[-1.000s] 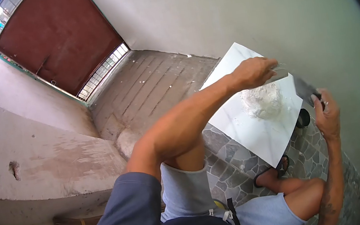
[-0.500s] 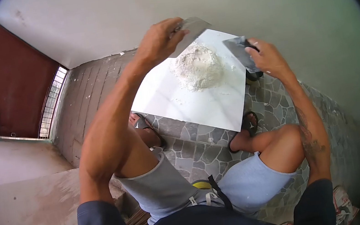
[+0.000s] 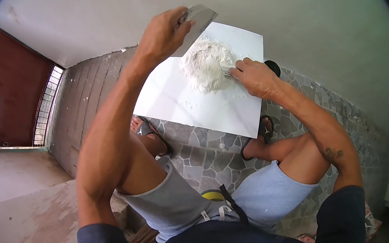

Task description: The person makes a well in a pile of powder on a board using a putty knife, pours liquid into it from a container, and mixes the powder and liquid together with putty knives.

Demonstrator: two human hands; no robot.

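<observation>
Gripping a broad metal scraper (image 3: 199, 24) in the head view, the left hand (image 3: 162, 34) has its fingers closed around the near end of the tool, the thumb lying along the flat of the blade. That blade slants down toward the upper left edge of a white, faintly grey-veined panel (image 3: 231, 119); whether its lower edge touches the panel cannot be told. A heap of white powder (image 3: 201, 66) sits on the upper middle of the panel, with loose crumbs scattered around it. From the other side, the right hand (image 3: 257, 78) is closed on a second scraper (image 3: 226, 68), mostly hidden by the fingers, its pale, powdery end against the right flank of the heap. Just beyond the right wrist, near the panel's right edge, is a round black object (image 3: 273, 67). Below the panel, a sandal (image 3: 154, 133) on the left foot and a matching one on the right foot rest on a stone-patterned floor (image 3: 204, 155). A dark red door (image 3: 3, 88) stands at the far left, beside a pale wall (image 3: 307, 6).
</observation>
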